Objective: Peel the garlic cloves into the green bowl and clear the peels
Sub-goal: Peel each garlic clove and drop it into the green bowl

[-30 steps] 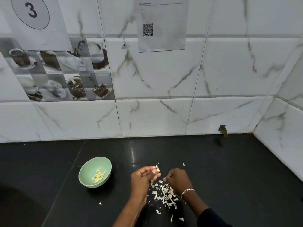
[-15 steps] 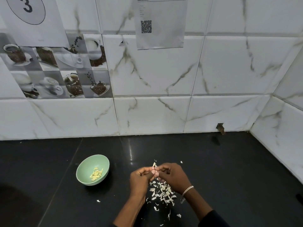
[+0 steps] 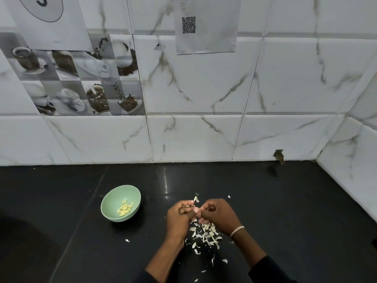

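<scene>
The green bowl [image 3: 114, 199] stands on the black counter left of my hands, with several peeled yellow cloves [image 3: 124, 208] in its bottom. My left hand [image 3: 179, 218] and my right hand [image 3: 219, 215] meet fingertip to fingertip above the counter, both pinching a small garlic clove [image 3: 195, 209] that is mostly hidden by the fingers. A bit of white skin [image 3: 196, 199] sticks up from the left fingertips. A pile of white peels [image 3: 206, 234] lies under and just behind the hands.
Stray peel flakes lie apart from the pile, one [image 3: 127, 240] at the left and one [image 3: 228, 196] at the far right. The black counter [image 3: 295, 211] ends at a white tiled wall behind and at the right corner.
My right hand has come up from the peel pile and joined my left hand at the clove. Both hands now stay together, working the skin.
</scene>
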A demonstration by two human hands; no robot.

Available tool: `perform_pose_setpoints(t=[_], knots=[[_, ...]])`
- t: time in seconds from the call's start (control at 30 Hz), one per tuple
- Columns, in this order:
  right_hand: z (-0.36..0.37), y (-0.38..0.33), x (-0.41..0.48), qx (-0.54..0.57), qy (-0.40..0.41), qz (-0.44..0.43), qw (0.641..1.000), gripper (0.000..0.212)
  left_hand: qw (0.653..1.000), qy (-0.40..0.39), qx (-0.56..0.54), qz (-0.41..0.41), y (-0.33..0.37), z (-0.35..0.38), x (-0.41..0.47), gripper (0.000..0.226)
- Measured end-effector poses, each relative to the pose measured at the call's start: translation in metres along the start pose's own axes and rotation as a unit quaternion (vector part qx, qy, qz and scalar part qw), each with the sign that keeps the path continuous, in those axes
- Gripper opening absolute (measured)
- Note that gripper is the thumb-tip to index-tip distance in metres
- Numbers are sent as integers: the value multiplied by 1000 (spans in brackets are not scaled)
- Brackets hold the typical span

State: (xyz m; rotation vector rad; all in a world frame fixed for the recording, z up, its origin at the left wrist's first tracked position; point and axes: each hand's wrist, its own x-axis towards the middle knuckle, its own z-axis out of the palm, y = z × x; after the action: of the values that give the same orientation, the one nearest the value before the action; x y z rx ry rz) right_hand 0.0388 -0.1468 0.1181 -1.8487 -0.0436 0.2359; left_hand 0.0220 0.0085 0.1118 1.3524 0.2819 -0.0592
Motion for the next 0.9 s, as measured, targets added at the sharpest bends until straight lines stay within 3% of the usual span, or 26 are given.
perform_pose_setpoints(t=[0.2, 0.47, 0.7, 0.9], knots=[[2, 5, 0, 18, -1, -6, 1000, 15, 998, -33, 12, -51, -1, 1, -3, 3], [3, 4, 2, 41, -34, 6, 999, 5, 998, -35, 29, -39, -1, 1, -1, 9], [10, -7, 2, 96, -37, 43, 994, 23, 998, -22, 52, 5, 2, 4, 1, 14], [13, -12, 5, 115, -11, 60, 992, 29, 998, -64, -4, -29, 10, 8, -4, 17]])
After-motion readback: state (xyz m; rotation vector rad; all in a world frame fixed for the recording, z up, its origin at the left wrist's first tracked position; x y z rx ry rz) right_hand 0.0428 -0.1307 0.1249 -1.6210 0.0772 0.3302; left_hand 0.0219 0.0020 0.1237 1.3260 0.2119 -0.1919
